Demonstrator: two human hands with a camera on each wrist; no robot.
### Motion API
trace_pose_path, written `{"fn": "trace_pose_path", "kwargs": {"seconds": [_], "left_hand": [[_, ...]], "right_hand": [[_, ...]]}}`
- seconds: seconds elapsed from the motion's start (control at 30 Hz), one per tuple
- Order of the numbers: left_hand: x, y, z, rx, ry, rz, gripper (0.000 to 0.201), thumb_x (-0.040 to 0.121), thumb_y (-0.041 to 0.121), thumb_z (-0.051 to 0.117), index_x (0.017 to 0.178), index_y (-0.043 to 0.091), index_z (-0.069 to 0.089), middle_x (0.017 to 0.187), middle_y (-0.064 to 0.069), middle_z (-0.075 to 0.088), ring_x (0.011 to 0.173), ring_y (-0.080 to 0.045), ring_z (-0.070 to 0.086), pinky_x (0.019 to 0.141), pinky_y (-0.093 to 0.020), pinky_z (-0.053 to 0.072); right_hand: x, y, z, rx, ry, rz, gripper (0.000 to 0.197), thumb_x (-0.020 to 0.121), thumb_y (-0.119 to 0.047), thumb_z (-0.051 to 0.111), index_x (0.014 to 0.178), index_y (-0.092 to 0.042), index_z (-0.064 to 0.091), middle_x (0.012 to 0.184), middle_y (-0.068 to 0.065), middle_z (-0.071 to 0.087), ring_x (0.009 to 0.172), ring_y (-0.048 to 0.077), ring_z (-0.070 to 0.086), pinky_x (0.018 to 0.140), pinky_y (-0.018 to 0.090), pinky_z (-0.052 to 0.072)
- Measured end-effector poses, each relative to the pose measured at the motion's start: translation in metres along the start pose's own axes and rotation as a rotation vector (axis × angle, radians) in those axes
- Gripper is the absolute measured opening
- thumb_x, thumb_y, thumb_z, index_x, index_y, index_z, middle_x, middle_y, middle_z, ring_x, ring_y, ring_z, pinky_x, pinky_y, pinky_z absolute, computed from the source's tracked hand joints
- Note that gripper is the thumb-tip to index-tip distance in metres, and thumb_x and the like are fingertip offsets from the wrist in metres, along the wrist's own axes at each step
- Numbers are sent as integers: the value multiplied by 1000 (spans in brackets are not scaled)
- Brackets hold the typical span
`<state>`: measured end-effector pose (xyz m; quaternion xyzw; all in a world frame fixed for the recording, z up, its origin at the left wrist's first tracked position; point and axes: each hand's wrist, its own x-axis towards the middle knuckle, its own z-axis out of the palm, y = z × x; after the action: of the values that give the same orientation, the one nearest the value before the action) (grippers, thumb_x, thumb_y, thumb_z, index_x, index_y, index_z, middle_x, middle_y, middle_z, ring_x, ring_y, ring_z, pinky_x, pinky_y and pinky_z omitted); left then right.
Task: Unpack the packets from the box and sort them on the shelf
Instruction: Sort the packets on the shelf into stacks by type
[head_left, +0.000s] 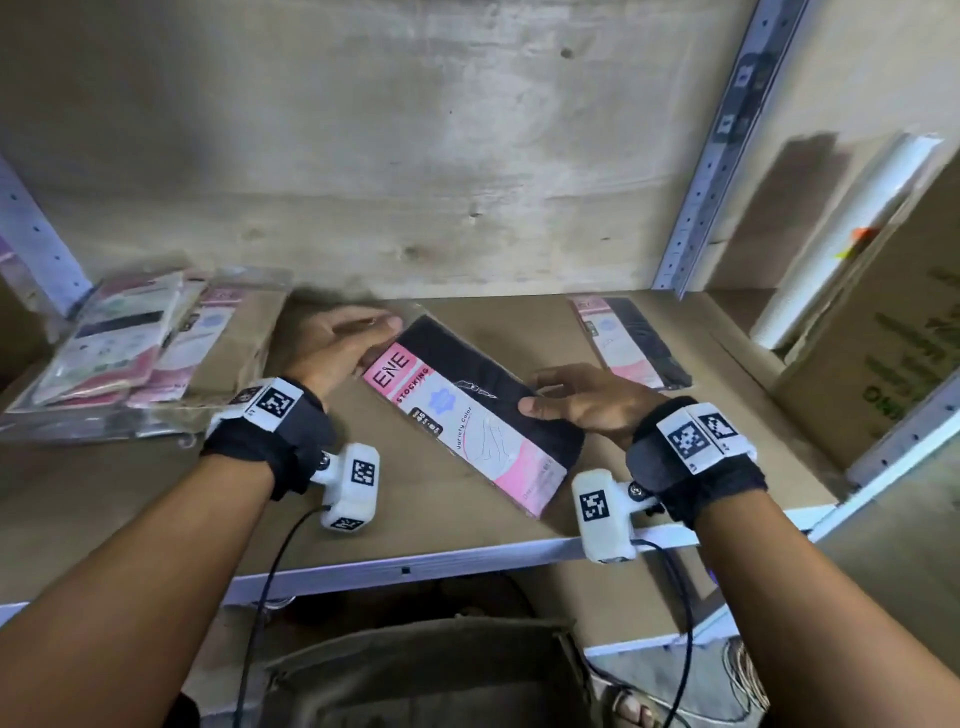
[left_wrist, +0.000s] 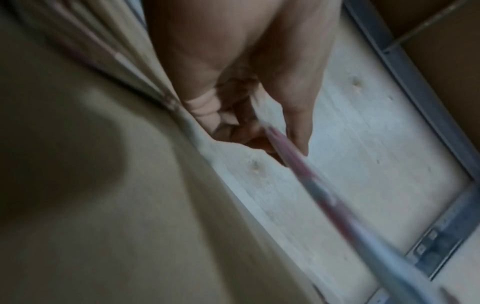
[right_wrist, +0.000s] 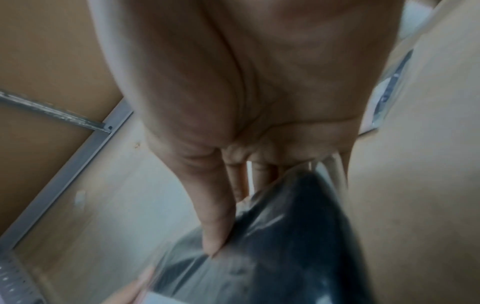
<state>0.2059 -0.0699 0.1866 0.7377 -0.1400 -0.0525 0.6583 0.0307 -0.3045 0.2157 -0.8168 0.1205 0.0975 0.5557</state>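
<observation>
A pink, white and black stocking packet (head_left: 467, 415) labelled "ENE STOCKING" lies slantwise just over the brown shelf board (head_left: 156, 493). My left hand (head_left: 348, 338) holds its far left end; in the left wrist view the packet's edge (left_wrist: 298, 164) runs between thumb and fingers of that hand (left_wrist: 233, 82). My right hand (head_left: 576, 400) pinches the black right edge, thumb on top. The right wrist view shows that hand (right_wrist: 259, 82) with its thumb pressed on the packet's glossy black film (right_wrist: 285, 236). Whether the packet touches the board is unclear.
A loose pile of similar packets (head_left: 130, 343) lies at the shelf's left. One more packet (head_left: 628, 343) rests at the back right. A cardboard box (head_left: 883, 338) stands right of the metal upright (head_left: 711, 171). The shelf's front rail (head_left: 415, 566) runs below my wrists.
</observation>
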Motion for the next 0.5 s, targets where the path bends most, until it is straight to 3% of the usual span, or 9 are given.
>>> {"fn": "trace_pose_path", "kwargs": {"seconds": [0.13, 0.2, 0.3, 0.4, 0.5], "left_hand": [[-4, -5, -6, 195, -125, 86, 7, 85, 23, 75, 86, 17, 75, 59, 4, 71, 43, -3, 57, 41, -15, 42], [-8, -4, -1, 249, -141, 117, 16, 94, 23, 65, 80, 16, 69, 55, 5, 66, 41, -1, 56, 40, -14, 42], [-13, 1, 4, 232, -124, 127, 35, 101, 29, 51, 71, 12, 58, 53, 1, 52, 33, -1, 47, 33, -13, 34], [-16, 4, 2, 284, -82, 172, 49, 100, 41, 48, 60, 14, 51, 41, 6, 45, 30, -2, 40, 33, -14, 32], [-16, 8, -2, 445, -21, 184, 60, 98, 54, 43, 54, 14, 47, 38, 5, 43, 30, -3, 40, 44, -21, 37]], "right_hand": [[-4, 5, -4, -64, -49, 28, 32, 95, -12, 62, 123, 3, 61, 120, 26, 67, 101, 31, 65, 96, 43, 52], [-5, 6, -3, -58, -53, 33, 31, 95, -11, 63, 122, 3, 61, 117, 25, 68, 100, 32, 65, 97, 46, 51], [-6, 8, -3, -11, -76, 22, 31, 94, -8, 62, 123, 4, 60, 107, 18, 69, 98, 29, 65, 89, 38, 53], [-9, 8, -4, 9, -91, 22, 23, 94, -7, 62, 116, -3, 63, 101, 12, 70, 92, 25, 65, 77, 23, 54], [-12, 7, -6, 19, -99, 6, 21, 94, -8, 62, 115, -5, 63, 109, 18, 67, 97, 27, 63, 83, 28, 51]]}}
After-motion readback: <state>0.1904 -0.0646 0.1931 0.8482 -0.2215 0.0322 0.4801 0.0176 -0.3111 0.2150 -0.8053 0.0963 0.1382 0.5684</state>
